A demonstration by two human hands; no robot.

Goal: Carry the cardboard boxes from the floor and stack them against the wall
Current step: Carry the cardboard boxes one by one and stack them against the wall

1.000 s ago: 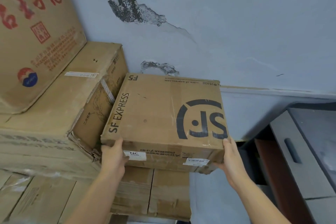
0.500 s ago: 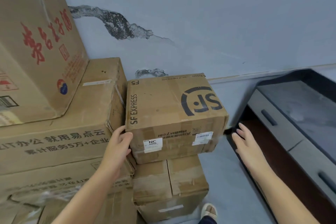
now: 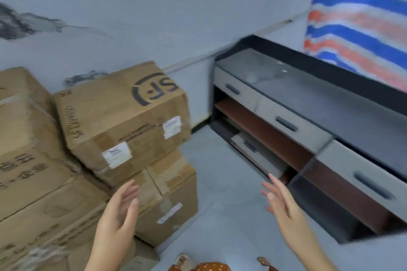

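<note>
The SF Express cardboard box (image 3: 119, 114) sits on top of another taped cardboard box (image 3: 171, 191), close to the grey wall (image 3: 154, 17). To its left stands a stack of bigger cardboard boxes (image 3: 26, 160) with printed characters. My left hand (image 3: 120, 209) hovers in front of the lower box with fingers straight, touching nothing. My right hand (image 3: 284, 207) is raised over the floor to the right, fingers spread, holding nothing. The view is blurred by motion.
A low grey and black cabinet (image 3: 297, 130) with drawers and an open shelf runs along the right. A red, white and blue striped sheet (image 3: 361, 17) hangs above it. Grey floor (image 3: 220, 182) lies between boxes and cabinet. My sandalled foot (image 3: 184, 262) shows at the bottom.
Both hands have let go of the SF Express box and drawn back from it. The box rests on the stack. My view has swung to the right.
</note>
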